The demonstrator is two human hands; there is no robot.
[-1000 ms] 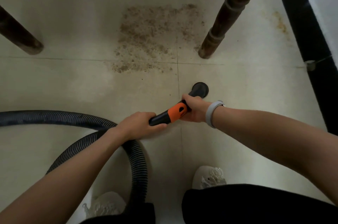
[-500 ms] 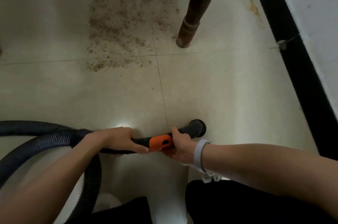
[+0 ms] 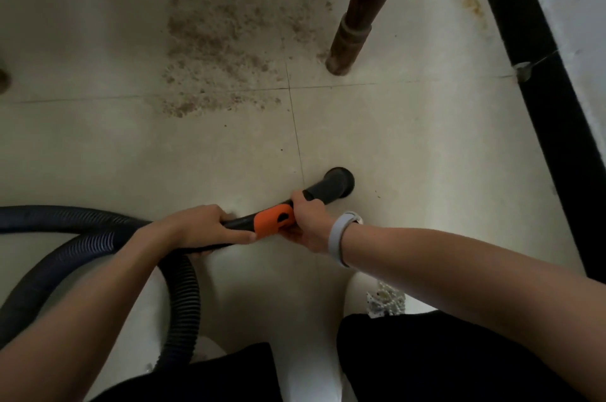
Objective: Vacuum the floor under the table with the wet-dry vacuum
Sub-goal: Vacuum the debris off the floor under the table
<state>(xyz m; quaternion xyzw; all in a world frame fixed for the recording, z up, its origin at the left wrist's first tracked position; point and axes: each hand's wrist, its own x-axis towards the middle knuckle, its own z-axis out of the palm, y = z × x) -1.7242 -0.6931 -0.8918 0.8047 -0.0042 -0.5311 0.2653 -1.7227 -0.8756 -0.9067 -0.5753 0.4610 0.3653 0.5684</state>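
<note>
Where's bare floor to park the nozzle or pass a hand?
Bare tile: between the nozzle and the black baseboard, and left of the tile seam, between the dirt patch and the hose. Crowded: dirt beside the table leg; hose loops near the left hand; right hand on the handle.

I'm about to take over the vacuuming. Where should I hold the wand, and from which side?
Probably hold the wand on its rigid black tube either side of the orange collar, coming from above, as the left hand and right hand do. The tube slopes down to the flared nozzle by the floor, and the ribbed hose behind would flex.
</note>
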